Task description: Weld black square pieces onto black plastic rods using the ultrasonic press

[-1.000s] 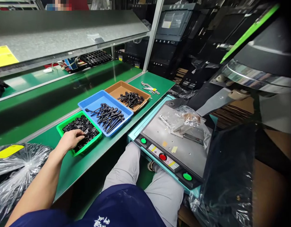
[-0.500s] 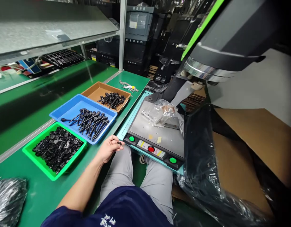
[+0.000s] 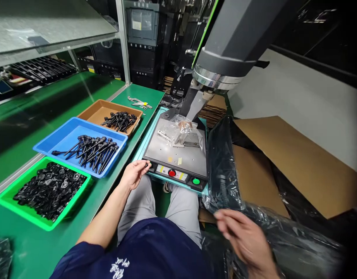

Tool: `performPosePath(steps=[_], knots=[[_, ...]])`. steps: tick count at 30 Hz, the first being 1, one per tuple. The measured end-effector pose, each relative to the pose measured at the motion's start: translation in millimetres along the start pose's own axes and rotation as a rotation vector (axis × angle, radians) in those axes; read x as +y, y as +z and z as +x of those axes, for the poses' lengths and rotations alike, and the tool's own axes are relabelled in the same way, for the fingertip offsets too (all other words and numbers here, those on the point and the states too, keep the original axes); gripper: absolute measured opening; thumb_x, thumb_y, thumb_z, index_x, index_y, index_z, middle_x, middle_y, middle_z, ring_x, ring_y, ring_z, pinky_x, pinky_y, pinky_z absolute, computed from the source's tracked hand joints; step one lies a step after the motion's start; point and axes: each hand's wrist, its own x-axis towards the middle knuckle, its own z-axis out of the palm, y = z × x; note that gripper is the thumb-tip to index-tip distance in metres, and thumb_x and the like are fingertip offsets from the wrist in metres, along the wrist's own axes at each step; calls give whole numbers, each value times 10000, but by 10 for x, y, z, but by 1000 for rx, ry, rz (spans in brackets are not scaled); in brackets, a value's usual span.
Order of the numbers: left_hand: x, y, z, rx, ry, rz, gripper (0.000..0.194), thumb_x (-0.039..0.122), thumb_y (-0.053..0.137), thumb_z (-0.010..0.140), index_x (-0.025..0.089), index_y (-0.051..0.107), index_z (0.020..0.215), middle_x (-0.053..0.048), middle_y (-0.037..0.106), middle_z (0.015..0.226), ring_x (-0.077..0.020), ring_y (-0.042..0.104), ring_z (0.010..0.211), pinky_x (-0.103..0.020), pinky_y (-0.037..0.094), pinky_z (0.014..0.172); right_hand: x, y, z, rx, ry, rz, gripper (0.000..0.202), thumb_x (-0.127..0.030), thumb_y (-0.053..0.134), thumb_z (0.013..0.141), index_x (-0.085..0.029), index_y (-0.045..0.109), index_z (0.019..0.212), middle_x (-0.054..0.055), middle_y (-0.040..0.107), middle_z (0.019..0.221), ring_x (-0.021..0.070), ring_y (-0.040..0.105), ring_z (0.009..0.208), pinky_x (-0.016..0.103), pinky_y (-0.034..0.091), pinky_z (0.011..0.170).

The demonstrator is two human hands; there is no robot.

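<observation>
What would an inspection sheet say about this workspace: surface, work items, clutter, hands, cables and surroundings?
Surface: green bench; beside it, a machine's metal plate.
Work items: green bin of small black parts; blue tray and brown tray, both with black stemmed pieces.
Clutter: metal hand tools at the bench's far end; crumpled clear plastic on the plate.
Left hand: pinches a small dark piece by the left end of the control strip; contact with the strip cannot be told.
Right hand: blurred, near dark plastic sheeting; whether it holds anything cannot be told.
Cables: nothing clearly seen.
Surroundings: stacked crates behind, cardboard at the picture's right, grey machine head above the plate.
</observation>
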Motion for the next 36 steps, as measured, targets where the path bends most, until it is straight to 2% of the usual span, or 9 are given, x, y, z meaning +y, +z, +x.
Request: performPosePath(steps=[4, 8, 16, 20, 24, 28, 32, 34, 36], knots=[[11, 62, -98, -22, 19, -24, 172, 111, 809, 706, 92, 682, 822, -85, 733, 918, -137, 714, 847, -181, 586, 795, 213, 813, 370, -487, 92, 7, 355, -466, 684, 846, -208, 581, 1066, 50, 672, 822, 94, 497, 462, 217, 342, 409], [13, 84, -158, -40, 28, -18, 276, 156, 858, 651, 124, 670, 849, -55, 736, 923, -126, 711, 824, -169, 575, 726, 288, 1216, 492, -583, -10, -105, 382, -384, 561, 907, -196, 557, 1239, 17, 617, 814, 65, 413, 471, 223, 323, 449], [10, 145, -220, -55, -39, 88, 345, 252, 893, 620, 141, 663, 853, -73, 752, 928, -123, 691, 775, -178, 538, 636, 324, 1185, 590, -614, 95, 40, 440, -419, 604, 879, -173, 575, 1243, 13, 592, 799, 55, 362, 461, 231, 262, 443], [11, 177, -269, -132, -3, 188, 376, 350, 869, 664, 125, 698, 912, -110, 752, 987, -138, 693, 780, -202, 551, 638, 330, 1129, 658, -650, 191, 219, 453, -439, 691, 834, -169, 602, 1187, 8, 598, 755, 39, 323, 428, 229, 230, 433], [0, 170, -297, -175, 59, 253, 398, 294, 879, 649, 112, 719, 965, -142, 733, 1093, -172, 704, 839, -247, 571, 694, 373, 1102, 654, -611, 174, 217, 456, -444, 677, 845, -170, 616, 1204, 10, 595, 753, 37, 312, 423, 224, 240, 426], [13, 188, -302, -173, 53, 243, 338, 262, 866, 661, 122, 727, 936, -145, 707, 1172, -216, 715, 909, -264, 582, 696, 398, 1126, 558, -505, -63, -26, 432, -434, 570, 913, -203, 618, 1274, 47, 624, 822, 98, 428, 494, 263, 368, 453], [32, 220, -303, -193, -41, 188, 333, 225, 850, 670, 145, 729, 970, -123, 683, 1232, -222, 720, 927, -266, 596, 705, 404, 1146, 493, -383, -399, -244, 374, -378, 535, 939, -227, 660, 1259, 97, 657, 920, 217, 595, 820, 388, 511, 763], [32, 226, -306, -199, -59, 181, 313, 213, 838, 682, 146, 725, 966, -116, 692, 1212, -217, 724, 910, -276, 599, 723, 418, 1143, 492, -416, -300, -163, 398, -408, 544, 934, -217, 653, 1266, 88, 650, 888, 185, 571, 698, 353, 508, 651], [29, 227, -310, -209, -66, 188, 292, 213, 830, 693, 147, 715, 954, -114, 706, 1178, -218, 728, 899, -295, 600, 739, 426, 1128, 503, -500, -65, 16, 457, -454, 587, 905, -202, 628, 1284, 60, 632, 829, 108, 446, 505, 274, 400, 460]])
